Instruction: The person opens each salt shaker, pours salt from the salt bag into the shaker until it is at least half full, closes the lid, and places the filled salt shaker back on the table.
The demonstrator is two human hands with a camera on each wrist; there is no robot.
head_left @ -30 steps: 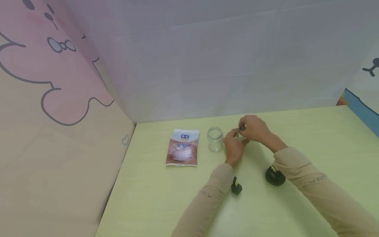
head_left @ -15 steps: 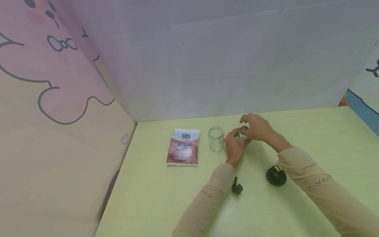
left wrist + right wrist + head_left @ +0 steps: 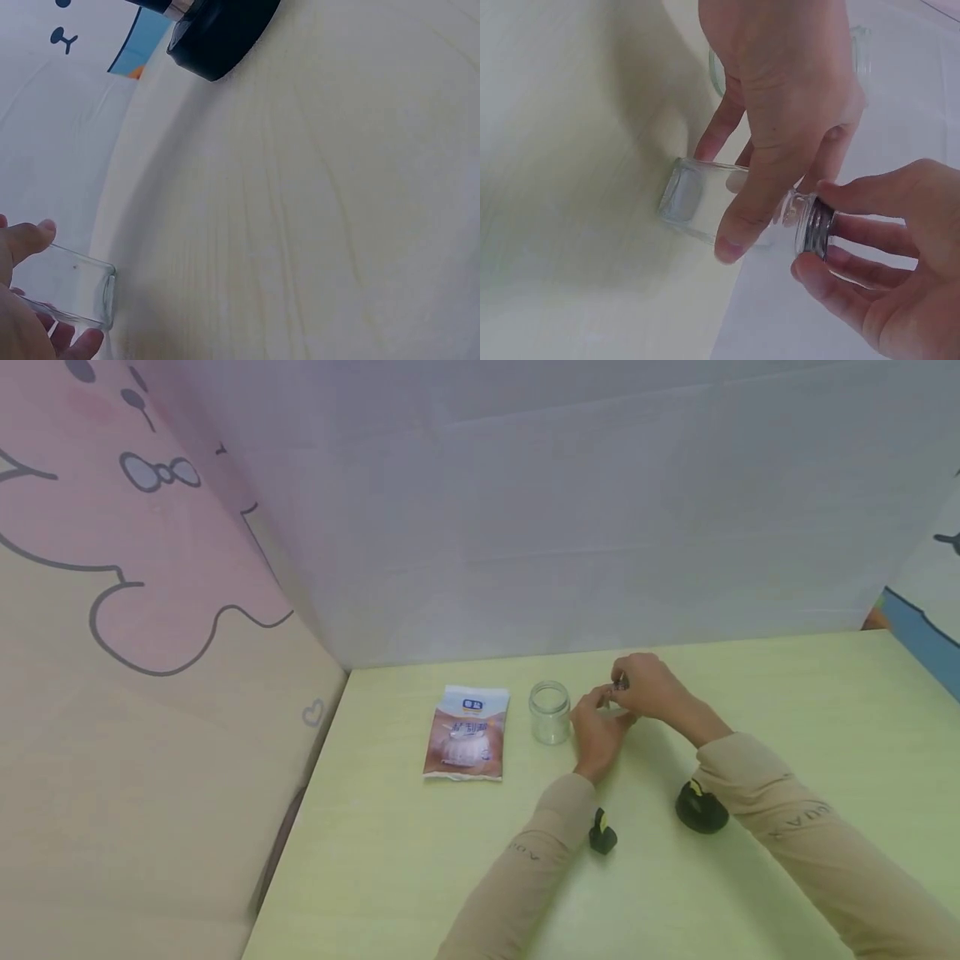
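Note:
A small clear glass bottle [image 3: 709, 196] stands on the table with its silver metal cap [image 3: 821, 229] on the neck. Around the bottle's body curl the thumb and fingers of my left hand [image 3: 596, 739]. My right hand [image 3: 651, 687] grips the cap from above with thumb and fingertips. In the left wrist view the lower part of the glass bottle [image 3: 86, 289] shows between the fingers; its cap is out of that view. Just left of my left hand stands an open, wider glass jar [image 3: 551, 718], apart from the bottle.
A brown and white printed packet [image 3: 467, 735] lies flat left of the jar. Black wrist-worn devices [image 3: 701, 808] show at both sleeves, one at each. A pale cloth wall [image 3: 570, 527] rises behind the yellow-green table [image 3: 390, 860], and a cartoon-printed wall is at the left.
Half a second ago my right fingers were spread and the cap showed; now they are bent round it again. My left hand stays on the bottle. The jar and packet have stayed put.

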